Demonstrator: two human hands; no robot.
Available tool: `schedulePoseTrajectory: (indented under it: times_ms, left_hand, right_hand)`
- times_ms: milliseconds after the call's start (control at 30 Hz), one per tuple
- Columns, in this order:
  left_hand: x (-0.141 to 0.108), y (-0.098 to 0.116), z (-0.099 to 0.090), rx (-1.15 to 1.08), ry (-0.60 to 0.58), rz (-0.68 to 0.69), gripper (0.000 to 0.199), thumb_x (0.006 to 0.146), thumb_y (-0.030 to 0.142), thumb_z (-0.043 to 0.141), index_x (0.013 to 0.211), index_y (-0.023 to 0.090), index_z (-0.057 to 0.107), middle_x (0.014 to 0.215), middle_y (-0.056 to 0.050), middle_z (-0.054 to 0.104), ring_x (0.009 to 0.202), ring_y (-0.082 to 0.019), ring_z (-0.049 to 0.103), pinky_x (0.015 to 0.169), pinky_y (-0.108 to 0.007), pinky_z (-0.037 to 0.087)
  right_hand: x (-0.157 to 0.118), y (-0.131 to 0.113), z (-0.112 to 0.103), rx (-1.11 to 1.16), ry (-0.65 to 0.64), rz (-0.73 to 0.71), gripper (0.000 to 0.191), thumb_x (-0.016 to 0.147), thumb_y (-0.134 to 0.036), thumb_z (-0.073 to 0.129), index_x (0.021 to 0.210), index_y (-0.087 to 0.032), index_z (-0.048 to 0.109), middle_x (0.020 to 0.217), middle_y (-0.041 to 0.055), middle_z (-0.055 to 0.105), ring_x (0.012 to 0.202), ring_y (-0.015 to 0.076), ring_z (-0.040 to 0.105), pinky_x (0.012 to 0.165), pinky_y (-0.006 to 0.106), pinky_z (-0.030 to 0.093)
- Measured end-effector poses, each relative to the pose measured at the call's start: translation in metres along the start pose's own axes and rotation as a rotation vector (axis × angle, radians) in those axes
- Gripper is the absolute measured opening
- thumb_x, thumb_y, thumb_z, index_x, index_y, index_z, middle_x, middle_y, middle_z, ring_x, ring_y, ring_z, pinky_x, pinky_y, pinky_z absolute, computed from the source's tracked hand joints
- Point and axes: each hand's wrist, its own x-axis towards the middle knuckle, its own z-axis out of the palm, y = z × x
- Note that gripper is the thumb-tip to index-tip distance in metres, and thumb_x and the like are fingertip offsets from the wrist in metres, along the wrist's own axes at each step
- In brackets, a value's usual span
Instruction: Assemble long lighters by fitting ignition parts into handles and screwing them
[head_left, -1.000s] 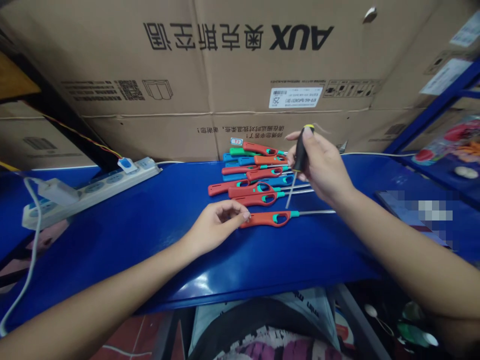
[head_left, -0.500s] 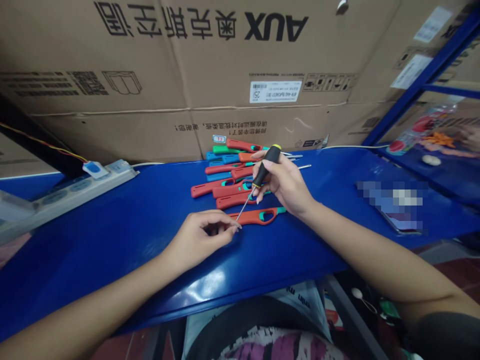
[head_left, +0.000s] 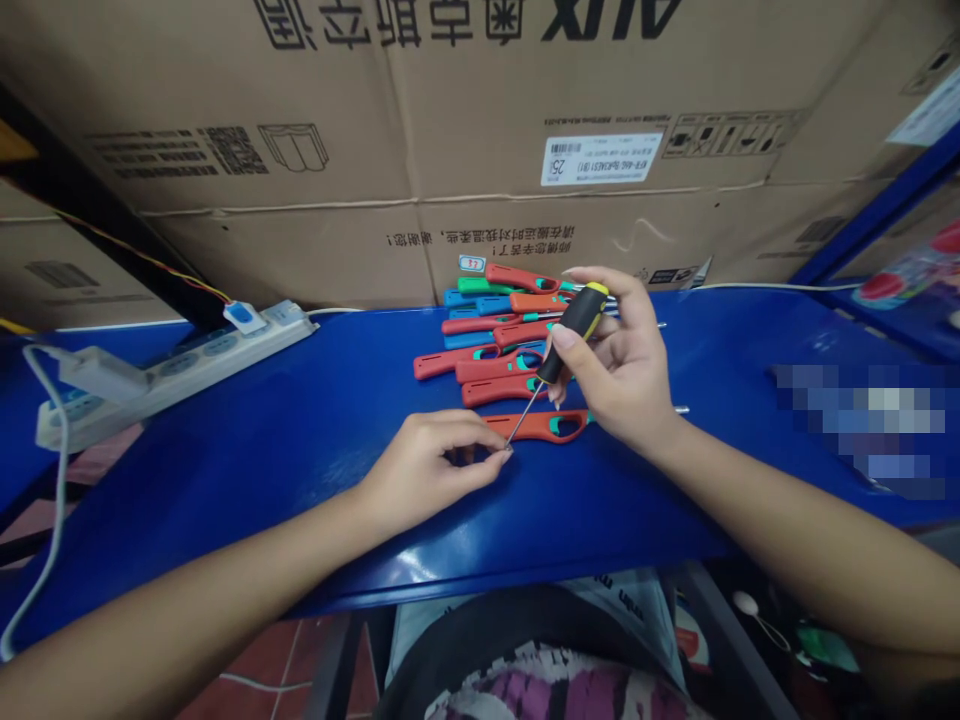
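Note:
My right hand [head_left: 628,375] is closed around the black and yellow handle of a screwdriver [head_left: 576,332], its thumb on top. The thin metal shaft slants down to the left. At its tip, my left hand [head_left: 426,468] pinches thumb and forefinger together; anything small between them is too tiny to make out. Just behind the fingertips lies an orange-red long-necked lighter [head_left: 536,427] with a green trigger, partly covered by both hands. Beyond it, more red lighters [head_left: 501,391], blue ones and a green one [head_left: 480,285] lie side by side, handles to the left.
A large cardboard box [head_left: 480,120] stands upright along the back of the blue table [head_left: 300,500]. At left is a white power strip [head_left: 202,365] with plugs and cables. A blurred flat item [head_left: 870,425] lies at right, near a blue shelf frame [head_left: 862,235].
The view has shifted, so the whole scene sits further right and the power strip shows more fully. Both hands keep their grip, with the screwdriver tip still at the left fingertips.

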Motion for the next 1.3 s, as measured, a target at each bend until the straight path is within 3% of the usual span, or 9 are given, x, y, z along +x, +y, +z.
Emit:
schedulePoseTrajectory:
  times_ms: [733,967,1300]
  left_hand:
    - [-0.0010,-0.0026,0.0006,0.044,-0.014,0.022,0.009,0.090,0.023,0.069,0.092,0.019,0.077,0.086,-0.003,0.075,0.071,-0.012,0.066,0.063,-0.023,0.049]
    - [-0.0009,-0.0031,0.0005,0.044,-0.012,0.030,0.010,0.090,0.023,0.069,0.091,0.018,0.077,0.085,-0.003,0.075,0.071,-0.012,0.066,0.062,-0.023,0.049]
    - [-0.0016,-0.0042,0.0045,0.017,0.001,0.050,0.006,0.088,0.019,0.071,0.086,0.016,0.075,0.080,-0.002,0.073,0.066,-0.009,0.063,0.060,-0.020,0.046]
  right_hand:
    - [-0.0045,0.0001,-0.0019,-0.143,-0.011,-0.051,0.044,0.095,-0.051,0.058,0.133,-0.037,0.039,0.085,-0.0016,0.057,0.061,0.0140,0.064,0.046,0.026,0.056]
    - [-0.0071,0.0000,-0.0018,-0.136,-0.003,-0.054,0.044,0.094,-0.049,0.061,0.132,-0.037,0.042,0.096,0.0002,0.059,0.063,0.0137,0.065,0.047,0.027,0.059]
    - [-0.0063,0.0048,-0.0027,-0.076,-0.093,-0.256,0.044,0.096,-0.038,0.062,0.136,-0.032,0.045,0.094,-0.0013,0.060,0.064,0.0095,0.063,0.051,0.021,0.060]
